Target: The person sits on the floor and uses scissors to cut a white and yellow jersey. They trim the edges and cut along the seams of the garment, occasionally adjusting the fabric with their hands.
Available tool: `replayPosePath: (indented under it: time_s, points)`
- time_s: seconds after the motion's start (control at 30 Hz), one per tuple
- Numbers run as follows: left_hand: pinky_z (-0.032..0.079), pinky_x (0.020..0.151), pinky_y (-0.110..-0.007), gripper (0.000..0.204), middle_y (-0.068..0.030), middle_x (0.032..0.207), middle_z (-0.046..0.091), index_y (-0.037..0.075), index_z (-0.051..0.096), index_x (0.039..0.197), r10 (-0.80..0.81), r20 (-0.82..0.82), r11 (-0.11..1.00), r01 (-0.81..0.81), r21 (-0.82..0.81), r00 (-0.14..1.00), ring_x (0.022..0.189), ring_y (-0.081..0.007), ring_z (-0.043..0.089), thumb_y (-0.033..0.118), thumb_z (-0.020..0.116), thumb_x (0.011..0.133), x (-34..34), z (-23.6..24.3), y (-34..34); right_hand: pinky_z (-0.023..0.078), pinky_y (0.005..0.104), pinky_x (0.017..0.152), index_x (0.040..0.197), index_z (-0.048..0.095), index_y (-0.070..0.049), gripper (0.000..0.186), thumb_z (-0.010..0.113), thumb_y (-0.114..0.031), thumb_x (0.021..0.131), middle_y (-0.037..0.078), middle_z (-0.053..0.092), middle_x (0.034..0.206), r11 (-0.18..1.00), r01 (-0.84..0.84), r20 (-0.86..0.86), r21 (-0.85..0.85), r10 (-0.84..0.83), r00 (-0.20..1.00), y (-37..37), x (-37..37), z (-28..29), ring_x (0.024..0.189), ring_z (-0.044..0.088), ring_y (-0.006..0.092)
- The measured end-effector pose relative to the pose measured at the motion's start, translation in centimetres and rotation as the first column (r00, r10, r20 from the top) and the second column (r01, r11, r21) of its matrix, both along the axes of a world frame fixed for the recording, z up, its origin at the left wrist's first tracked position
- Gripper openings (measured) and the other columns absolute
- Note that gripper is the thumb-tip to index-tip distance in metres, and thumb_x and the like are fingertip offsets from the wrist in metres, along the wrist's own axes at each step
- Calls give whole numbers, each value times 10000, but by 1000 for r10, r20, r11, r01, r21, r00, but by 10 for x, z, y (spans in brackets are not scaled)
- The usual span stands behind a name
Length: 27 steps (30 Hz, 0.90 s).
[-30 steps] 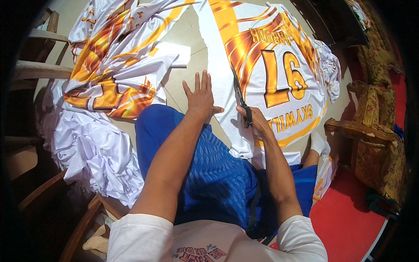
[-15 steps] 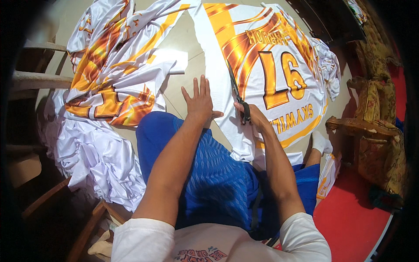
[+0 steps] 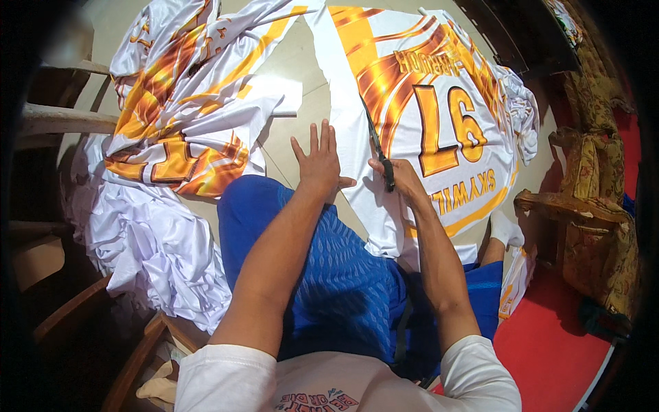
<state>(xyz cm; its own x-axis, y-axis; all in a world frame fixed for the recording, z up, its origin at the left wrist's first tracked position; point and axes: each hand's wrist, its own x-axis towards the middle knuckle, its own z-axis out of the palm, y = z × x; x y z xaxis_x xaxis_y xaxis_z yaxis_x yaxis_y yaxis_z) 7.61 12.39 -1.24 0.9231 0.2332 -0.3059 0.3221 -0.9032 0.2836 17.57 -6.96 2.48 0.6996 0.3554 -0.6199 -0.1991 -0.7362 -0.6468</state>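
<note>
The floor [image 3: 281, 141] is pale tile. Across it, in front of the person, lies the printed panel [image 3: 439, 130], spread mostly flat, white with orange and yellow flame shapes and a large number. To its left is a rumpled printed cloth [image 3: 182, 127] in the same colours; nearer the person on that side, a white heap [image 3: 161, 233] of loose, creased fabric. Along the panel's left side runs a plain white strip [image 3: 347, 117], its near end bunched by the knee.

The left hand [image 3: 319, 165] is palm down, fingers straight and spread, gripping nothing, at the strip's outer edge with the thumb reaching over it; how hard it presses I cannot tell. The right hand [image 3: 403, 180] has its fingers closed round the handles of the black scissors [image 3: 379, 150], whose blades point away along the border between strip and panel.

By my reading, the cut on this side is partly done: below the blades the strip looks parted from the panel, though the hand hides some of it. Beyond the tips they appear joined, so that stretch is left.
</note>
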Motion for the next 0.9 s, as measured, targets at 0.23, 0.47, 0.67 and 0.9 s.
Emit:
replayPosePath:
  time_s: [0.23, 0.47, 0.67, 0.9]
  points:
    - [86, 1170, -811, 1534, -175, 1762, 46, -45, 117, 1652, 0, 0, 1000, 0, 23, 1000, 1624, -394, 38, 785, 830, 577, 1, -2, -1, 342, 287, 523, 703, 615, -122, 681, 627, -781, 874, 7, 575, 619, 993, -60, -107, 104, 71, 992, 4, 13, 1, 558, 521, 126]
    - [107, 1169, -808, 1532, -192, 1757, 56, -58, 127, 1644, 0, 38, 1000, -1, 20, 999, 1621, -398, 52, 780, 834, 574, -3, -6, -1, 334, 302, 488, 698, 610, -128, 624, 696, -723, 867, -8, 544, 609, 996, 9, -77, 88, -2, 997, 13, 14, 3, 542, 503, 116]
    - [54, 1187, -795, 1482, -179, 1761, 72, -45, 137, 1652, 7, 3, 1000, -7, -31, 1000, 1628, -373, 38, 713, 867, 610, 0, 2, -2, 337, 304, 478, 710, 616, -124, 608, 730, -704, 852, -16, 532, 616, 1000, 10, 16, 19, -10, 1000, 9, 17, -4, 519, 481, 113]
    - [124, 1162, -811, 1533, -195, 1752, 89, -59, 164, 1639, -10, 39, 999, 9, 44, 999, 1616, -404, 81, 799, 825, 555, -1, -6, 0, 326, 324, 547, 709, 631, -115, 681, 678, -784, 824, 15, 545, 641, 996, 8, -186, 91, 9, 982, 14, 28, 1, 605, 503, 143]
